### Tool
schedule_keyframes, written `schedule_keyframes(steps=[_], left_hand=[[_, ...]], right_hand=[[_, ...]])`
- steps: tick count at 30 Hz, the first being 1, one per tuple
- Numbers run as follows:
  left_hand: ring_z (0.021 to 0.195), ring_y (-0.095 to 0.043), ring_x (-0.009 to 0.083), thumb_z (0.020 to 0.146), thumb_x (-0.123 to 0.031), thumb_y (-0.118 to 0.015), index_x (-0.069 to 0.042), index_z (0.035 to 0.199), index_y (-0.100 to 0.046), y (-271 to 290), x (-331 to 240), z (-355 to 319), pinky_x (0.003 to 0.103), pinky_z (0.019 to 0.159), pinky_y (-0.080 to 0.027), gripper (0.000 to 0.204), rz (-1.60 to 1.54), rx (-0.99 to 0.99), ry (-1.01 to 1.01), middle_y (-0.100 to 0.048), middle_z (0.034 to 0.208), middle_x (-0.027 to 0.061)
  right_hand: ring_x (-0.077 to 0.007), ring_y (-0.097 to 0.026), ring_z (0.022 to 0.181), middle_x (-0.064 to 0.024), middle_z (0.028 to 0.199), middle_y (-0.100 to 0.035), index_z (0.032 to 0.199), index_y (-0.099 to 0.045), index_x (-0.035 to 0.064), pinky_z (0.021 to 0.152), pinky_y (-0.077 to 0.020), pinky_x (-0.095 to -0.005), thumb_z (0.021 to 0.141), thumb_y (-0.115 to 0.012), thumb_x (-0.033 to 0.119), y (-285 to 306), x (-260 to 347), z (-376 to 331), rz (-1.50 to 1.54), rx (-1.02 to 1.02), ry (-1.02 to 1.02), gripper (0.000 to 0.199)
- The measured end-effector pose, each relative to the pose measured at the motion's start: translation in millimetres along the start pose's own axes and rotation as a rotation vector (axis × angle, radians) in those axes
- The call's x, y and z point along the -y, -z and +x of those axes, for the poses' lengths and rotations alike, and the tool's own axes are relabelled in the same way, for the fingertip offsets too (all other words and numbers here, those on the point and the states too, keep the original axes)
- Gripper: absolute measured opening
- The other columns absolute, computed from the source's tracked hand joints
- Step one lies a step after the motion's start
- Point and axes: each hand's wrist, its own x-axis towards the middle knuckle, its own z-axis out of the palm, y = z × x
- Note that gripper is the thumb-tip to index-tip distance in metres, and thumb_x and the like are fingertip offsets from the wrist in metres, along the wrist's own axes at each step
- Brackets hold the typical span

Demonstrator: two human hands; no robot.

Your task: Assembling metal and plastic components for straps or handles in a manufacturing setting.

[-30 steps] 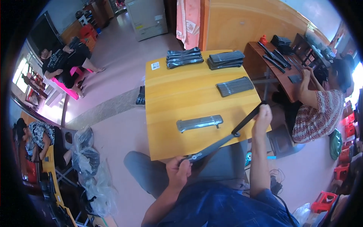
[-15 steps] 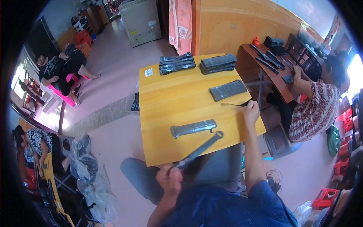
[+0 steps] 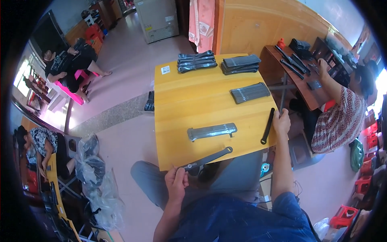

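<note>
My left hand (image 3: 176, 186) is closed around one end of a flat black strap (image 3: 209, 158), which slants up to the right over the table's near edge and ends in a ring. At the table's right edge my right hand (image 3: 282, 122) has bent fingers beside the upper part of a second black strap (image 3: 268, 125), whose ring end points toward me. Its grip is partly hidden. Between the hands, a grey wrapped bundle (image 3: 212, 131) lies on the yellow table (image 3: 181, 109). Farther back is a flat stack of dark strips (image 3: 250, 93).
At the far edge stand a tied black strap bundle (image 3: 196, 61) and another dark stack (image 3: 240, 64). A person (image 3: 338, 117) works at a brown table (image 3: 296, 84) on the right. Clear plastic bags (image 3: 98, 181) lie on the floor at left. Other people sit on the left.
My right hand has shifted slightly right and down, and the strap beside it has swung from crosswise to lengthwise. The strap in my left hand lies at a flatter angle. The view has shifted slightly.
</note>
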Motion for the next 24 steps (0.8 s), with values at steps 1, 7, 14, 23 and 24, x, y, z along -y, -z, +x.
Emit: schedule_keyframes(steps=[1, 7, 14, 23, 24], left_hand=[[0.048, -0.047, 0.0062, 0.106, -0.017, -0.058, -0.002, 0.087, -0.063, 0.6, 1.2, 0.3, 0.022, 0.045, -0.036, 0.025, -0.003, 0.009, 0.013, -0.055, 0.062, 0.0009], [0.048, -0.046, 0.0063, 0.106, -0.017, -0.058, -0.002, 0.088, -0.063, 1.6, 3.9, 1.3, 0.021, 0.045, -0.036, 0.024, -0.036, -0.001, 0.036, -0.055, 0.062, 0.0008], [0.045, -0.043, 0.0067, 0.106, -0.015, -0.056, -0.004, 0.091, -0.061, 1.8, 4.7, -0.8, 0.023, 0.042, -0.037, 0.019, -0.016, 0.026, 0.001, -0.054, 0.063, 0.0008], [0.048, -0.046, 0.0062, 0.106, -0.015, -0.058, -0.002, 0.087, -0.064, 4.8, 0.2, -7.0, 0.022, 0.045, -0.037, 0.024, -0.021, 0.000, 0.023, -0.055, 0.063, 0.0003], [0.048, -0.047, 0.0062, 0.106, -0.015, -0.058, -0.002, 0.087, -0.064, 7.2, 0.8, -7.8, 0.022, 0.045, -0.037, 0.024, -0.021, -0.009, 0.024, -0.055, 0.062, 0.0002]], right_hand=[[-0.0451, -0.066, 0.113, -0.0270, 0.120, -0.070, 0.128, -0.064, 0.0045, 0.097, -0.0521, -0.0523, 0.097, -0.065, 0.035, 1.2, -1.1, -8.0, -0.002, 0.000, 0.001, 0.043], [-0.0430, -0.058, 0.125, -0.0222, 0.135, -0.061, 0.133, -0.059, -0.0001, 0.105, -0.0461, -0.0507, 0.095, -0.066, 0.023, -6.4, -10.1, -48.5, 0.118, 0.017, 0.638, 0.045], [-0.0388, -0.051, 0.132, -0.0182, 0.139, -0.059, 0.135, -0.058, 0.0024, 0.107, -0.0391, -0.0597, 0.100, -0.059, 0.034, -45.7, 3.5, -45.5, -0.087, -0.079, 0.412, 0.047], [-0.0458, -0.053, 0.134, -0.0274, 0.145, -0.056, 0.142, -0.056, 0.0029, 0.113, -0.0423, -0.0554, 0.095, -0.062, 0.016, -60.5, 15.0, -24.9, 0.119, 0.109, 0.474, 0.048], [-0.0456, -0.054, 0.132, -0.0265, 0.142, -0.059, 0.137, -0.061, 0.0049, 0.112, -0.0438, -0.0527, 0.093, -0.064, 0.011, -53.7, 15.0, -27.5, 0.119, 0.143, 0.532, 0.045]])
